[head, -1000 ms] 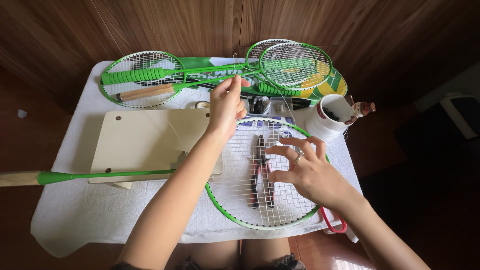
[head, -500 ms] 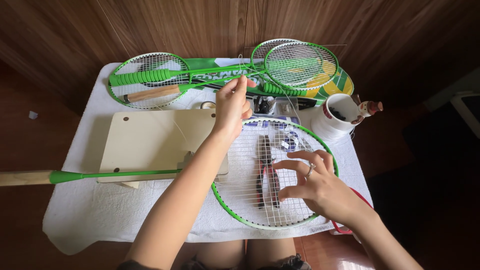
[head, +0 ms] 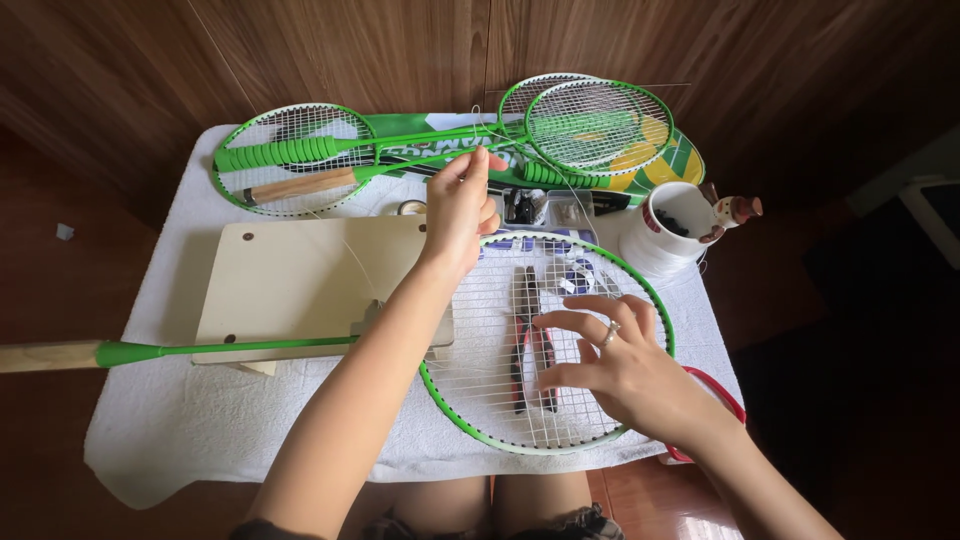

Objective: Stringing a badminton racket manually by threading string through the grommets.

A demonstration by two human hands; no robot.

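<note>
Green racket (head: 560,420) is lying handle-left, one of three; left hand (head: 458,213) is pinching string (head: 478,140), right hand (head: 620,365) is spreading open on strings

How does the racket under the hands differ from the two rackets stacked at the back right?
The front racket lies alone on the white towel, with pliers beneath its strings; the back rackets overlap on a green-and-yellow cover. The right hand presses the front racket's strings while the left hand pinches a string above it; the back rackets go untouched. All have green frames.
</note>
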